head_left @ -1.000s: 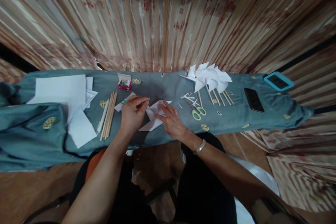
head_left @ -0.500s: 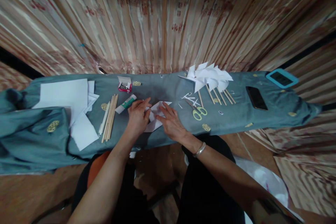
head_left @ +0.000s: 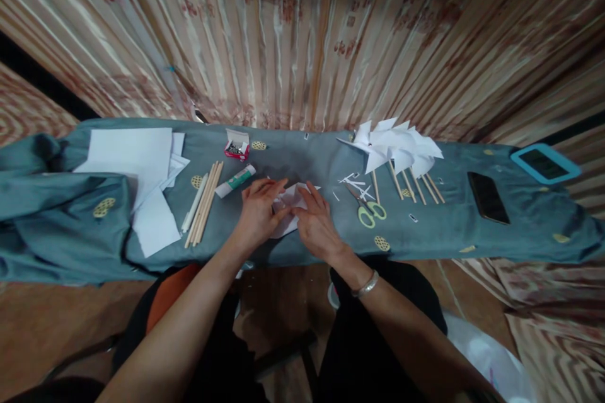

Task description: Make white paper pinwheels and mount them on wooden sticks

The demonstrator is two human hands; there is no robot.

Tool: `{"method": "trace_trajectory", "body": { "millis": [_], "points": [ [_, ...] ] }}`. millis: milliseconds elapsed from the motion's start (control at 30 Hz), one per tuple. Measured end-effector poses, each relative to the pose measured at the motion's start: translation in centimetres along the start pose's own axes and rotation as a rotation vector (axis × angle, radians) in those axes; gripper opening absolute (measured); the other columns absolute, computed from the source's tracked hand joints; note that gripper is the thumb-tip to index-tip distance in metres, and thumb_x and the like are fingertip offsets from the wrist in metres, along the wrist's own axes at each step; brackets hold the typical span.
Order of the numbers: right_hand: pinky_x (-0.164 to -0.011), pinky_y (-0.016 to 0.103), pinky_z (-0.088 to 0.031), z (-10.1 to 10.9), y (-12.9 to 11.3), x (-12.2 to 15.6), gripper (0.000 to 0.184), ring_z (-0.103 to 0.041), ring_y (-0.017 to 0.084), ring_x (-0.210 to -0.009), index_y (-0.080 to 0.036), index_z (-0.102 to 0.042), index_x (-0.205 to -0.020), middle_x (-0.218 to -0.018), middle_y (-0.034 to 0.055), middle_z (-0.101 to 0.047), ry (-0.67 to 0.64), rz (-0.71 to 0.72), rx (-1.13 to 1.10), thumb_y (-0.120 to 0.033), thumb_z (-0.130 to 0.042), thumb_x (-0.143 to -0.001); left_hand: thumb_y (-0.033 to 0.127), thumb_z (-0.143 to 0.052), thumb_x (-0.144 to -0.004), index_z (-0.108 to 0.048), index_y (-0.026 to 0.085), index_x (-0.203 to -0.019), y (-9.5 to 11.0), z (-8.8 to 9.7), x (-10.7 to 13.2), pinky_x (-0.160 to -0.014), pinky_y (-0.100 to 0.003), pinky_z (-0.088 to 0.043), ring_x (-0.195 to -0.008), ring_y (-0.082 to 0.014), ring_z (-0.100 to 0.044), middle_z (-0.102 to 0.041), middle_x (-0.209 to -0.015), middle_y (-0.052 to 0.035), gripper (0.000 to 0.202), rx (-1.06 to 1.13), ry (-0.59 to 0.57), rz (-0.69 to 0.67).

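Observation:
A folded piece of white paper (head_left: 285, 227) lies on the cloth-covered table between my two hands. My left hand (head_left: 258, 211) grips its left side, with bent fingers and the thumb reaching inward. On the right side, my right hand (head_left: 319, 221) holds the paper down, fingers along its edge and thumb toward the left thumb. Both hands hide much of the paper. A green and white glue stick (head_left: 236, 181) rests just left of my left hand. To the right of my right hand are green-handled scissors (head_left: 366, 209) and thin white paper strips (head_left: 358, 185).
Several paper pinwheels (head_left: 397, 148) on wooden sticks lie at the back right, with a black phone (head_left: 488, 197) and a blue-framed device (head_left: 545, 164) beyond. Leftward are wooden sticks (head_left: 205, 204), a white pen (head_left: 194, 203), a small red box (head_left: 237, 146) of metal pieces and white sheets (head_left: 130, 154).
The camera view has shifted, so the table items appear farther right. My hands stay on the folded paper, now closer together, with the left fingers lying lower over it.

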State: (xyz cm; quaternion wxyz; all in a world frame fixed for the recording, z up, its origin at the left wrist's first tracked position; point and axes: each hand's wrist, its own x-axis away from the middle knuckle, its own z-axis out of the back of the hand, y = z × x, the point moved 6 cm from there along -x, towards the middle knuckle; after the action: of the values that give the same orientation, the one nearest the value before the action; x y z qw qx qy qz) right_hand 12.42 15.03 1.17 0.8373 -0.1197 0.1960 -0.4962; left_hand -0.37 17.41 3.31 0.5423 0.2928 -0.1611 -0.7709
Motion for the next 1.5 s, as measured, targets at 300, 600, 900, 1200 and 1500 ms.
{"method": "trace_trajectory", "body": {
  "millis": [300,600,900,1200,1500],
  "points": [
    [-0.110,0.052,-0.033,0.2,1.9,-0.7,0.031,-0.026,0.030,-0.143,-0.018,-0.071,-0.101,-0.141,0.0116,-0.047,0.088,-0.119,-0.152,-0.012,-0.046,-0.086,0.025,-0.067,-0.078,-0.057,0.015,-0.128,0.2,0.3,-0.1,-0.098,-0.048,-0.035,-0.119,-0.0304,-0.050,-0.070,-0.113,-0.0110,0.051,-0.037,0.000,0.010],
    [-0.109,0.051,-0.033,1.2,1.5,0.4,0.038,-0.022,0.030,-0.144,-0.019,-0.072,-0.106,-0.146,0.0111,-0.043,0.102,-0.014,-0.057,-0.007,-0.044,-0.084,0.022,-0.061,-0.081,-0.058,0.018,-0.126,-1.1,2.6,-0.4,-0.103,-0.049,-0.038,-0.117,-0.0287,-0.052,-0.071,-0.111,-0.0080,0.045,0.042,0.152,0.041],
    [-0.109,0.053,-0.028,0.3,-0.1,0.4,0.036,-0.020,0.031,-0.145,-0.013,-0.069,-0.110,-0.147,0.0186,-0.043,0.004,0.084,0.173,-0.006,-0.041,-0.088,0.025,-0.060,-0.081,-0.060,0.019,-0.123,-1.8,4.1,-0.7,-0.105,-0.047,-0.038,-0.114,-0.0268,-0.053,-0.071,-0.108,-0.0056,0.042,0.078,0.267,0.072],
    [-0.110,0.052,-0.030,-0.4,1.8,0.3,0.039,-0.021,0.028,-0.145,-0.018,-0.070,-0.107,-0.146,0.0113,-0.045,0.055,-0.052,-0.079,-0.006,-0.040,-0.084,0.025,-0.059,-0.082,-0.061,0.020,-0.121,-2.0,4.6,-0.6,-0.104,-0.047,-0.039,-0.114,-0.0265,-0.054,-0.071,-0.107,-0.0058,0.040,0.095,0.300,0.092],
    [-0.109,0.051,-0.030,-0.1,1.0,0.5,0.039,-0.024,0.028,-0.144,-0.016,-0.069,-0.108,-0.144,0.0144,-0.047,0.121,-0.013,-0.037,-0.007,-0.040,-0.085,0.025,-0.059,-0.082,-0.062,0.021,-0.120,-2.0,5.1,-0.4,-0.103,-0.045,-0.041,-0.112,-0.0254,-0.056,-0.072,-0.105,-0.0047,0.038,0.098,0.305,0.099]
  ]
}}
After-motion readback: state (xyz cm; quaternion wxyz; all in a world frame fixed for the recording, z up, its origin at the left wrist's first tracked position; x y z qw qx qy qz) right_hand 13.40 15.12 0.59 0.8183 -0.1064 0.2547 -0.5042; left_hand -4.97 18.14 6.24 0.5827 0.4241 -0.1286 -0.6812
